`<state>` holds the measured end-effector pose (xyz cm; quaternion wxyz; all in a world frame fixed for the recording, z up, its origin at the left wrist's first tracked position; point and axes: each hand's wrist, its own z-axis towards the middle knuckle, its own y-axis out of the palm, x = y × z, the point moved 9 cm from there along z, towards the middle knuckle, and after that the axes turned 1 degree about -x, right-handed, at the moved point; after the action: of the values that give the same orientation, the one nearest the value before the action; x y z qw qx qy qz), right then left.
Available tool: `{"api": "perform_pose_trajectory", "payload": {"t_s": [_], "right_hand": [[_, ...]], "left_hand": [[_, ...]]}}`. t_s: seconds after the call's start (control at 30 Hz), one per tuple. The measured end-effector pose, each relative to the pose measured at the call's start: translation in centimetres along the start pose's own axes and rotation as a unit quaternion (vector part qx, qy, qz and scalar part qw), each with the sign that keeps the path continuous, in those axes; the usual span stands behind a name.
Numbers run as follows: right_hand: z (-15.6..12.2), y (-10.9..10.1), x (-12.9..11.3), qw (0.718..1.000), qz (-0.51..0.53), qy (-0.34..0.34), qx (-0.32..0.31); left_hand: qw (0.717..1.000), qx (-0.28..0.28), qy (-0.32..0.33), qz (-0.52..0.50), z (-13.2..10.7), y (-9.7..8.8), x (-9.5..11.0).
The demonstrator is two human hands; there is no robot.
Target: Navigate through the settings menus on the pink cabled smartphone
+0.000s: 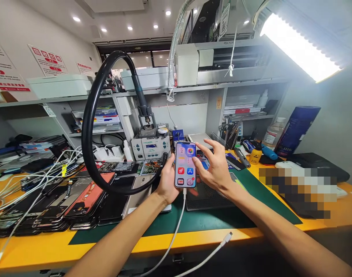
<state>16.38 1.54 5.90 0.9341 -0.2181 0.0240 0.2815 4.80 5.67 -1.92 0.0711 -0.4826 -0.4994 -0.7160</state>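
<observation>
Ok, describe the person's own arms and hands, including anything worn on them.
The left hand and right hand are bare, without gloves; no rings can be made out. The left forearm and right forearm are slender and uncovered: no sleeve, watch or bracelet shows, and no markings stand out. The upper arms are out of view.

The phone (185, 169) shows a "2" on its calendar tile; red-boxed characters on the white wall poster (47, 60) seem to read 回收价格; the hanging sign (224, 20) bears a QR code; the clear bottle's (273, 134) label is too small to read
</observation>
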Motion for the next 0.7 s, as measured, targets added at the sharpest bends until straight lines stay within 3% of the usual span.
{"api": "perform_pose_trajectory", "payload": {"t_s": [0.17,0.37,0.57,0.7], "right_hand": [[0.7,0.4,-0.1,0.999,-0.029,-0.013,-0.033],[0.2,-1.5,-1.4,0.998,0.031,-0.059,0.011],[0.0,-1.8,-0.4,0.998,0.046,-0.027,0.028],[0.8,-0.8,-0.3,0.999,0.026,-0.021,-0.011]], "left_hand": [[1.0,-0.02,-0.012,0.01,0.0,0.0,-0.4],[1.0,-0.012,-0.011,0.007,0.2,-0.2,-0.5],[1.0,0.012,-0.018,0.012,0.1,-0.4,-0.4],[0.999,0.01,-0.028,0.025,0.2,-0.5,-0.8]]}}
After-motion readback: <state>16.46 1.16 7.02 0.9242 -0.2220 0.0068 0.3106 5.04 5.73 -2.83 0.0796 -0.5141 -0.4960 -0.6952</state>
